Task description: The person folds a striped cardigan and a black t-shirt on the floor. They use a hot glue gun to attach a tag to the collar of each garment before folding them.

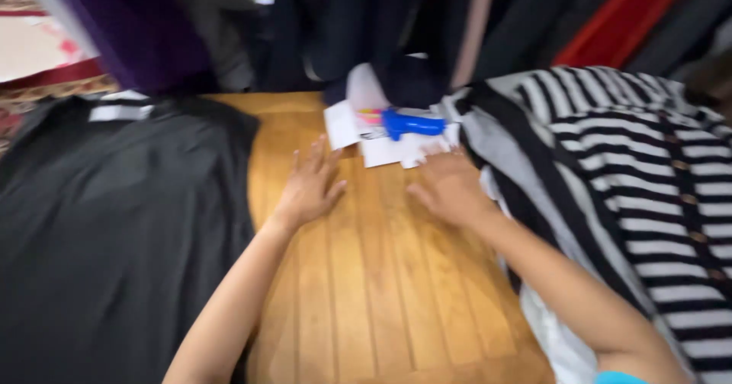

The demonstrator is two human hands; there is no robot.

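Bare wooden table runs open from six to twelve o'clock between the black garment at nine and striped garment at three, ending at white papers and blue tool.

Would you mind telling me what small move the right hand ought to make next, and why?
Probably a short reach forward to the blue tool. The right hand lies flat and empty at the edge of the white papers the tool rests on, just short of it; the left hand rests on the wooden table.
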